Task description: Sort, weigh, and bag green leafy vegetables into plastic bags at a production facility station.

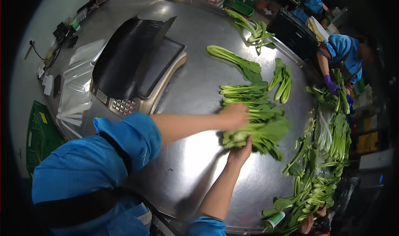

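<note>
A bundle of leafy green stalks (259,132) lies on the steel table (195,86) in front of me. My left hand (236,114) rests on top of the bundle's stem ends, fingers curled over them. My right hand (241,151) grips the same bundle from below at its cut ends. More green stalks (245,92) lie stacked just beyond the bundle, and loose ones (237,59) are farther back.
A weighing scale (160,76) with a dark scoop-shaped pan (124,57) stands at the left. Clear plastic bags (77,82) lie beside it. A heap of greens (328,153) fills the right edge. A person in blue with purple gloves (345,53) works there. Crates (232,3) sit behind.
</note>
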{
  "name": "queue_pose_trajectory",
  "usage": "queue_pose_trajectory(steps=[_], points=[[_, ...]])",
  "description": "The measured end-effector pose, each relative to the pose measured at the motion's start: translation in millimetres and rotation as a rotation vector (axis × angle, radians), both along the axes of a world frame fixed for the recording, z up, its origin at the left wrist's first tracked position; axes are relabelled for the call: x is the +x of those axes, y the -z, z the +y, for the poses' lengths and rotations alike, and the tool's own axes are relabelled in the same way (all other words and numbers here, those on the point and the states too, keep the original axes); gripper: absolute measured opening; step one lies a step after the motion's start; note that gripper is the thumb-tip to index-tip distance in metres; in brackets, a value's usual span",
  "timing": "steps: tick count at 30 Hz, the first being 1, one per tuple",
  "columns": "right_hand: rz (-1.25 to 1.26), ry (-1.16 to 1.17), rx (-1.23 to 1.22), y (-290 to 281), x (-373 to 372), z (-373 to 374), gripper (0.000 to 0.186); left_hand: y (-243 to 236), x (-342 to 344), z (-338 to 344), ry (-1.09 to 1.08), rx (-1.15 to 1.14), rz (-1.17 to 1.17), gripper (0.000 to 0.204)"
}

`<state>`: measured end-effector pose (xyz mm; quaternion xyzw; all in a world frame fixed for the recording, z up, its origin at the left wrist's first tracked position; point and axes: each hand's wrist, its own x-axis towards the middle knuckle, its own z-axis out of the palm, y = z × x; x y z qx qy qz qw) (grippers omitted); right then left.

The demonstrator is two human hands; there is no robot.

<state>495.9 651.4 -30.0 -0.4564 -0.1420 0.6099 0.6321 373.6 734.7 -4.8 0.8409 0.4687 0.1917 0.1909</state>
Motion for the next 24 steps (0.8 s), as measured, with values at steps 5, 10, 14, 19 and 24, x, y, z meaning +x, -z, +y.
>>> queue_pose_trajectory(steps=[5, 10, 14, 19, 24], points=[[0.038, 0.080, -0.003, 17.8, -6.2, 21.9, 0.051, 14.4, -15.3, 34.4, -0.243, -0.191, 0.066, 0.049], [0.251, -0.064, -0.011, 40.6, 20.7, 63.8, 0.043, 26.4, 25.3, 44.4, -0.171, -0.221, -0.024, 0.046], [0.104, 0.175, -0.038, 33.5, -10.0, 32.2, 0.044, 36.2, 5.6, 1.3, -0.179, -0.156, -0.166, 0.041], [0.210, 0.236, -0.069, 14.1, -17.4, -55.8, 0.052, 16.3, -5.3, -85.2, 0.000, -0.060, -0.091, 0.045], [0.160, 0.238, -0.044, 4.9, -2.0, -72.0, 0.047, 42.1, -7.9, -62.5, -0.331, -0.047, -0.226, 0.049]])
